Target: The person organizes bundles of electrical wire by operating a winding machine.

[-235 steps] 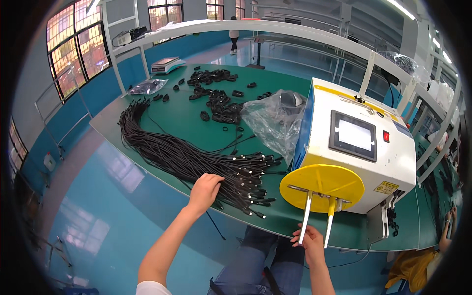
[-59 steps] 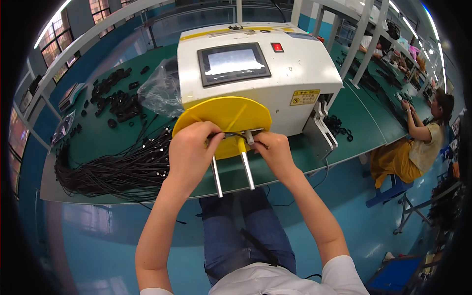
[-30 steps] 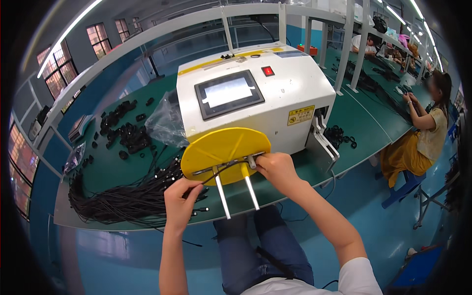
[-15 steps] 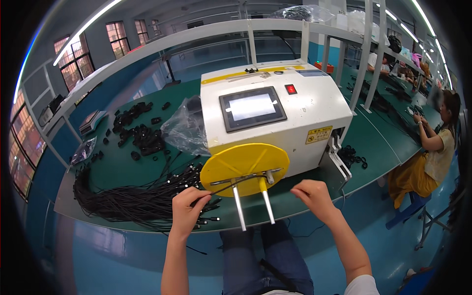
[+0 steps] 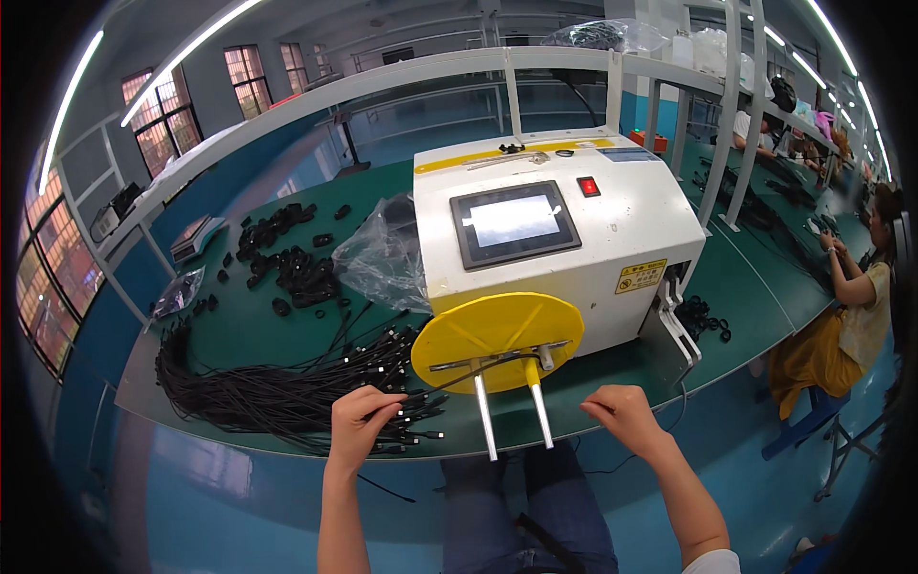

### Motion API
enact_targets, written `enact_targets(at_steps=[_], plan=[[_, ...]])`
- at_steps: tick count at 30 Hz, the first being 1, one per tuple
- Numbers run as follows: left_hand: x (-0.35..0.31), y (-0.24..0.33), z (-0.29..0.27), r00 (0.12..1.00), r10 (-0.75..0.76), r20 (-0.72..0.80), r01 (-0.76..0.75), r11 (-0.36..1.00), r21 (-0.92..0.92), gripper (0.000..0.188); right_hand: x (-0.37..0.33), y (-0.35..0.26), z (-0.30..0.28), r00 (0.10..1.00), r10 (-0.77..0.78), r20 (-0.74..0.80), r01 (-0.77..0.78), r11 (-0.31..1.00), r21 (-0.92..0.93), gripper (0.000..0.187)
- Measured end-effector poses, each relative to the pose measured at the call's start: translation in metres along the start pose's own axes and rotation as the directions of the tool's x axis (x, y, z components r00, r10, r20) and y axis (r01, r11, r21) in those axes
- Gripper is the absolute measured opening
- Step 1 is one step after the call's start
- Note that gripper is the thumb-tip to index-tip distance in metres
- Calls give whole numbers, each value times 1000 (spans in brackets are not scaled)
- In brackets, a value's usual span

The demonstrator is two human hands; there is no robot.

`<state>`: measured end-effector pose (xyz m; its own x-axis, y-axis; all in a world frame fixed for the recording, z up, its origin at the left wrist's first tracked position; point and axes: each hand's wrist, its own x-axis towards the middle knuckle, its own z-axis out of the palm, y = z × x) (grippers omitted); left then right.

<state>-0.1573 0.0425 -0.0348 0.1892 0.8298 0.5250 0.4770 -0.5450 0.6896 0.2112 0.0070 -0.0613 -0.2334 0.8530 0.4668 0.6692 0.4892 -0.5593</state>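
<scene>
Black cable (image 5: pixel 505 363) runs across the front of the yellow disc (image 5: pixel 454 330) on the white machine (image 5: pixel 622 225), its near end at the left hand (image 5: pixel 357 421). Of the hands, the left pinches that end between thumb and fingers; the right hand (image 5: pixel 626 416) is loosely curled, apart from the disc, with nothing visible in it, though whether its fingertips meet I cannot tell. Bundled cables (image 5: pixel 258 387) lie on the green bench (image 5: pixel 253 340).

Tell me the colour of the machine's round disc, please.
The round disc is yellow; best view: head.
</scene>
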Motion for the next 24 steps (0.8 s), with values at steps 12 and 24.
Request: enact_targets(at_steps=[12,24], plan=[[0,1,-1,1000,12,7,-12,1000,17,18,0,0,3,999,26,48,-26,1000,4,11],[1,1,-3,999,26,22,-27,1000,15,20,-4,5,6,995,66,70,-64,998,-29,13]])
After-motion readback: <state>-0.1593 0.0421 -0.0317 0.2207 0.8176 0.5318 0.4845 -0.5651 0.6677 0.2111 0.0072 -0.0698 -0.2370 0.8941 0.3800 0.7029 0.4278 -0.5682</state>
